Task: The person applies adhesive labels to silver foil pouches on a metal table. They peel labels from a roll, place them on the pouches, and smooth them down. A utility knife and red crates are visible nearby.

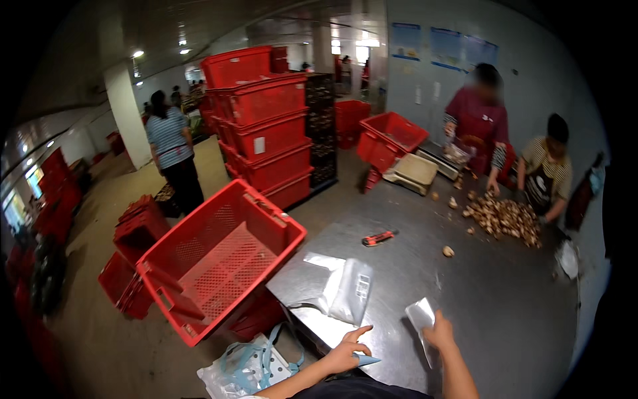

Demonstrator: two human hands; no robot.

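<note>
My left hand (349, 351) is at the near edge of the metal table (398, 279), index finger extended, a blue pointed object (368, 359) lying at its fingers; whether it grips this is unclear. Just beyond it lies a stack of clear plastic bags (346, 289) with a printed label. My right hand (438, 330) holds a flat, shiny clear plastic bag (421, 316) above the table. A red and black utility knife (379, 238) lies farther back. One loose mushroom (448, 251) rests to the right, nearer than the mushroom pile (503, 219).
An empty red plastic crate (239, 259) stands at the table's left corner, with stacked red crates (269, 129) behind. Two co-workers (478, 114) (546, 169) stand across the table near weighing scales (411, 172). A bag with blue straps (254, 361) is at lower left.
</note>
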